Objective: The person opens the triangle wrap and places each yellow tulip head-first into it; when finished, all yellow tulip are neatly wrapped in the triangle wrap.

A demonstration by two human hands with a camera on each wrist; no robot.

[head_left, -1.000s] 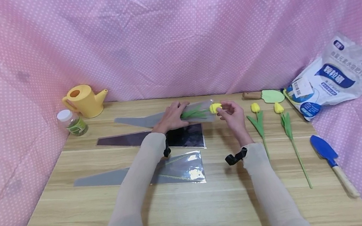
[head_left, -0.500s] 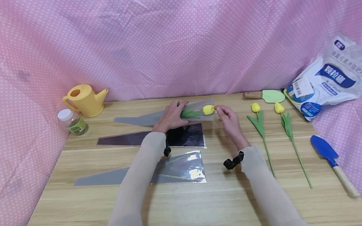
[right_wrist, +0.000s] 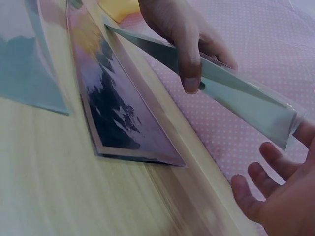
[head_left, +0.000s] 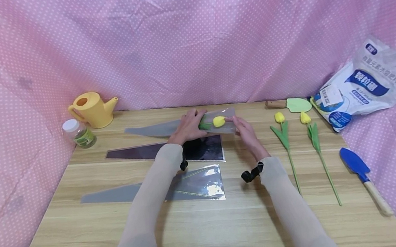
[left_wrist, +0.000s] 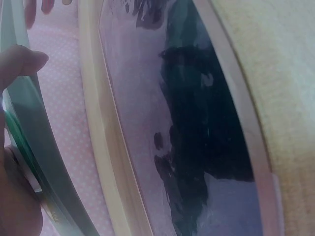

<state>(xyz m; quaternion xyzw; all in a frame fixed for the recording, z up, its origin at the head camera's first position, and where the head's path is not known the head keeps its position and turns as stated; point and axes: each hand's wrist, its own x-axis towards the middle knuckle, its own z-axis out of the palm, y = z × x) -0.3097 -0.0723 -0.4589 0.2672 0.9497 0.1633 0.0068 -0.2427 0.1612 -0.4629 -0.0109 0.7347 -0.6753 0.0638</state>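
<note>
My left hand grips a clear-and-grey plastic flower sleeve at the back of the table, its thumb across the near side in the right wrist view. A yellow tulip lies inside, its stem and most leaves hidden by that hand and the sleeve. At the sleeve's wide mouth, my right hand reaches in behind the bloom with a fingertip. Its other fingers spread loosely below the sleeve's end in the right wrist view. The left wrist view catches the sleeve beside the left hand's thumb.
Two more sleeves, one dark and one grey, lie nearer. Two yellow tulips are on the right, with a green trowel, blue trowel and white bag. A watering can and jar stand back left.
The tulip has slid left, deeper into the sleeve. My right hand has followed it left, from beside the bloom to the sleeve's mouth. My left hand has stayed nearly in place.
</note>
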